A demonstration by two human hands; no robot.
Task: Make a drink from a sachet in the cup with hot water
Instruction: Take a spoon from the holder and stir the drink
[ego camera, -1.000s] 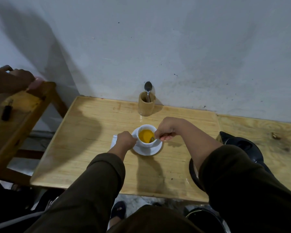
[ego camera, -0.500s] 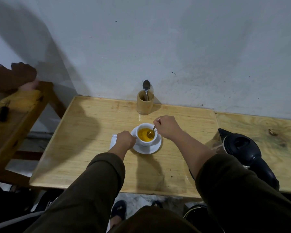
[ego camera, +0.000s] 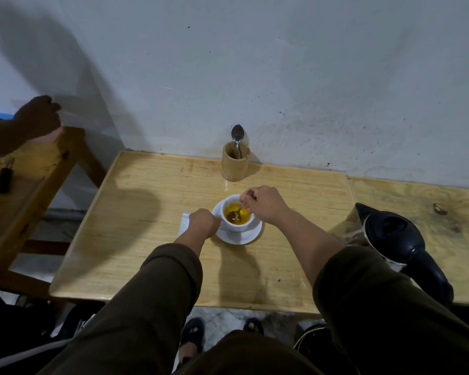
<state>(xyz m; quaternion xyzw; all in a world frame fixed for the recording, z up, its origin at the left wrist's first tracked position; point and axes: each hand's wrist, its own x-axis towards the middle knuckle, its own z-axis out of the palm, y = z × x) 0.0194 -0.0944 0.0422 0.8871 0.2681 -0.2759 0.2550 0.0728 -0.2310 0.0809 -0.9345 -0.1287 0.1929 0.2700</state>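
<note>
The right hand [ego camera: 264, 205] pinched the spoon [ego camera: 237, 212] — handle slanting up-right, bowl sunk in the cup [ego camera: 237, 213]; the left hand [ego camera: 203, 221], closed, steadied the cup's left side — likely its handle.

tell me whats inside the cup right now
The cup holds yellow liquid and the bowl of a spoon, held by the right hand. The left hand covers the cup's left side. Any undissolved powder under the liquid can't be seen.

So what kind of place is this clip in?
Probably a small café or simple eatery: plain wooden tables against a bare wall, a wooden holder with a spare spoon, and a cup on a saucer.
</note>
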